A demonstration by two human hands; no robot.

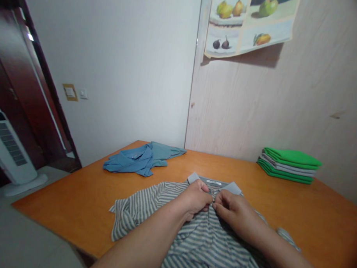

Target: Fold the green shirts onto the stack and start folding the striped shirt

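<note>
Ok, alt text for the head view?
A person's left hand and right hand pinch the front of a grey-and-white striped cloth shirt, just below its pale grey collar, on an orange-brown table. Behind, a rumpled blue cloth garment lies to the left and a folded green-and-grey fabric stack to the right.

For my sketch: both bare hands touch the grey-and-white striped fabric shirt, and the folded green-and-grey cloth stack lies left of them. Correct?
Wrong side: the head view shows the folded cloth stack right of both hands, which do touch the striped shirt.
</note>
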